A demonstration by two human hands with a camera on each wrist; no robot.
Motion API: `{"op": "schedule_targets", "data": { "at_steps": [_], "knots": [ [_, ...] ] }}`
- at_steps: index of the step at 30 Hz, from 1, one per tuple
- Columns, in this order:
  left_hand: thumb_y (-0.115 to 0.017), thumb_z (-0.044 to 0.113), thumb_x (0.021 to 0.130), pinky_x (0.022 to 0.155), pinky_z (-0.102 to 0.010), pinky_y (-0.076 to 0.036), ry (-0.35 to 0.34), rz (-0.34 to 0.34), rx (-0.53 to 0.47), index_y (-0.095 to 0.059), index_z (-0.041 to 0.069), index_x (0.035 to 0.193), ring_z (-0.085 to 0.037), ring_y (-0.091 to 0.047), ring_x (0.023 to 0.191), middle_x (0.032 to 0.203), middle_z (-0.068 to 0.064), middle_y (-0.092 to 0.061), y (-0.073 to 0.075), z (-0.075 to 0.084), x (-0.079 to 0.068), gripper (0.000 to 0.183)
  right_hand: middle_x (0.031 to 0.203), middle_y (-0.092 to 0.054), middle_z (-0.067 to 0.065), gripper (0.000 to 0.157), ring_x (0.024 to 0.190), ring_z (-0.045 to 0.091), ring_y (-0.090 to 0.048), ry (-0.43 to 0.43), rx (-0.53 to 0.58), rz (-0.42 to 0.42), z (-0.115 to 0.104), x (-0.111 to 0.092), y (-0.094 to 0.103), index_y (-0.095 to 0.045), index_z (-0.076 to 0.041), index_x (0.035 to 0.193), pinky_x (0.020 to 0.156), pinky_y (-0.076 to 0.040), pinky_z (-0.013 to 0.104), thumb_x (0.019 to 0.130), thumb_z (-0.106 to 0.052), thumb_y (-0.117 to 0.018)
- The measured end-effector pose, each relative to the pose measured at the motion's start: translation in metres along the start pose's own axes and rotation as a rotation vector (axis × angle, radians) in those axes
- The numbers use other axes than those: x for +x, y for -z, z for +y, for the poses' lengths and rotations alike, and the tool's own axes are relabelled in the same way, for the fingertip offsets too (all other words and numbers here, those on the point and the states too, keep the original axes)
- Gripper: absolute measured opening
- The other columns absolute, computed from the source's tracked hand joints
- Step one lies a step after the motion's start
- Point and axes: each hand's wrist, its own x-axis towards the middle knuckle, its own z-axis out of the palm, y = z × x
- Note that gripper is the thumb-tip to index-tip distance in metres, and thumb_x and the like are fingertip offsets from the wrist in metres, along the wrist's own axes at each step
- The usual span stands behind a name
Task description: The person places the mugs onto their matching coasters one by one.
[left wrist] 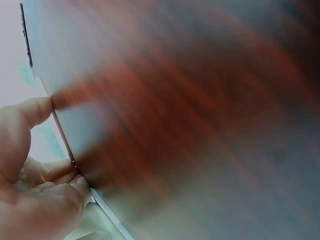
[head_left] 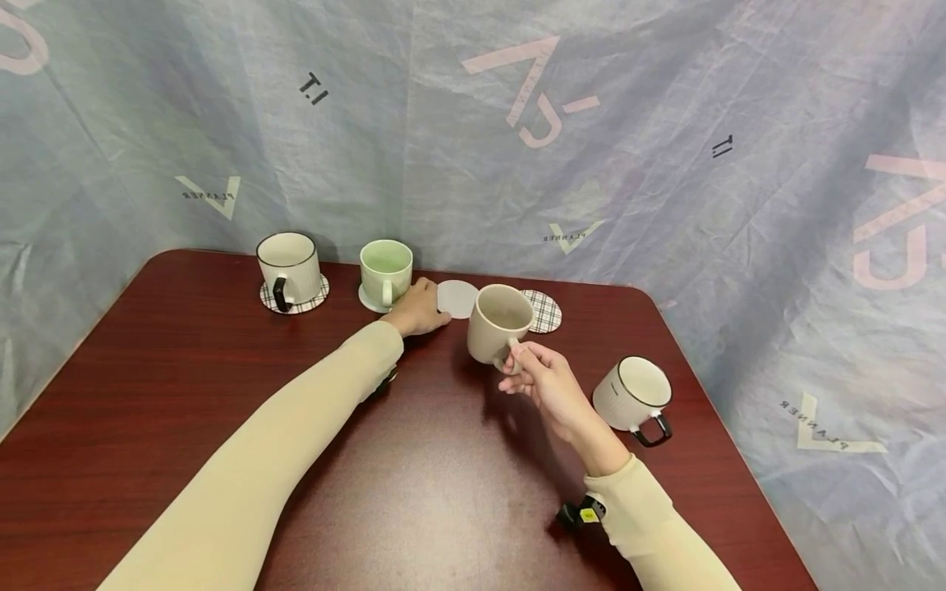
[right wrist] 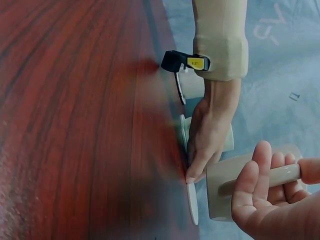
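Note:
My right hand (head_left: 543, 382) grips a beige mug (head_left: 488, 324) by its handle, with the thumb on top. The mug is raised over the table, its mouth facing up. In the right wrist view the mug's handle (right wrist: 285, 175) lies between my thumb and fingers. At the back, my left hand (head_left: 417, 310) holds the left edge of a plain light grey round coaster (head_left: 456, 299) between thumb and fingers, low at the tabletop. Just left of that hand, a pale green mug (head_left: 386, 267) stands on a light coaster (head_left: 367, 302). The left wrist view shows my left hand (left wrist: 40, 200) close up.
Behind the beige mug lies a plaid coaster (head_left: 545, 312). A white ribbed mug (head_left: 291, 271) with black handle stands on a plaid coaster (head_left: 314, 300) at back left. Another white mug (head_left: 631, 392) stands right of my right hand. Grey cloth (head_left: 443, 164) hangs behind the dark red table (head_left: 414, 492).

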Motion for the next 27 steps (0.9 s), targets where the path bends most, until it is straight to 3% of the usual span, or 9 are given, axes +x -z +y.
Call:
{"op": "schedule_targets", "data": {
  "at_steps": [10, 21, 27],
  "knots": [
    [-0.061, 0.033, 0.094, 0.111, -0.045, -0.034, 0.003, -0.003, 0.011, -0.032, -0.009, 0.146, -0.039, -0.039, 0.134, 0.15, -0.023, -0.03, 0.0, 0.0, 0.001, 0.073, 0.09, -0.057, 0.008, 0.03, 0.072, 0.018, -0.066, 0.015, -0.012, 0.015, -0.001, 0.013, 0.001, -0.055, 0.004, 0.093, 0.076, -0.055, 0.034, 0.103, -0.024, -0.051],
    [-0.061, 0.034, 0.095, 0.11, -0.044, -0.035, 0.003, -0.002, 0.002, -0.033, -0.008, 0.145, -0.038, -0.04, 0.133, 0.15, -0.022, -0.03, 0.0, -0.001, 0.001, 0.071, 0.089, -0.057, 0.009, 0.04, 0.07, 0.019, -0.067, 0.03, -0.011, 0.025, -0.003, 0.029, -0.002, -0.049, 0.015, 0.104, 0.079, -0.055, 0.042, 0.103, -0.025, -0.051],
    [-0.061, 0.033, 0.094, 0.11, -0.044, -0.035, -0.002, -0.001, 0.0, -0.033, -0.009, 0.145, -0.038, -0.04, 0.134, 0.149, -0.023, -0.031, 0.0, -0.001, 0.0, 0.072, 0.089, -0.057, 0.01, 0.038, 0.069, 0.018, -0.066, 0.042, -0.001, 0.041, -0.003, 0.039, -0.002, -0.05, 0.014, 0.102, 0.071, -0.055, 0.033, 0.103, -0.024, -0.051]
  ]
}}
